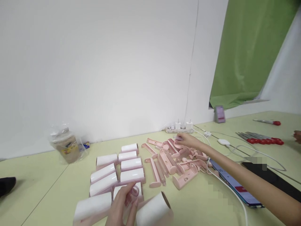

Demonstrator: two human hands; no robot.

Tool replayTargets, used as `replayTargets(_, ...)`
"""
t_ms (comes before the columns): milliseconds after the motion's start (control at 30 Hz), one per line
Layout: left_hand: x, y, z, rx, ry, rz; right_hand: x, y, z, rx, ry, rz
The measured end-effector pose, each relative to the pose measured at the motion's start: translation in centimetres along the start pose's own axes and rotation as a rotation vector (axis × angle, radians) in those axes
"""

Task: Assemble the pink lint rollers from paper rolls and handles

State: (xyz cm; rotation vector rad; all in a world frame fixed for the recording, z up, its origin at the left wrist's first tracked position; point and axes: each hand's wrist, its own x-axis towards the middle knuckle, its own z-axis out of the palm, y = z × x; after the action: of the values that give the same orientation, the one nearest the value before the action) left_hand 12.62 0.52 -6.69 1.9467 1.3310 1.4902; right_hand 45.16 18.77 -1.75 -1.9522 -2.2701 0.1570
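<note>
Holding one cap [134, 191]: left hand [121, 207] | right hand [188, 140]: handles [169, 158] | ten rolls [131, 175]

The handles [174, 157] are smooth pink plastic, the rolls [131, 164] white paper, the table [47, 188] matt.

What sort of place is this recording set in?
Most likely a small hand-assembly workstation: a pale green table holds rows of white rolls, a heap of pink plastic handles that the right hand reaches into, and red-handled screwdrivers. The left hand holds a clear pink piece.
</note>
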Motion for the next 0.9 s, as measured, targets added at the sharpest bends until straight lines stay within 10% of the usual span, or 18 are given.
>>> replayTargets(500,0.3,1.7,-1.4,0.042,-0.186,-0.044,4.0,-3.7,2.4,0.013,-0.15,0.019)
replayTargets(900,-0.2,1.5,-0.6,0.382,-0.611,-0.136,-10.8,-11.4,-0.7,0.464,-0.006,-0.385)
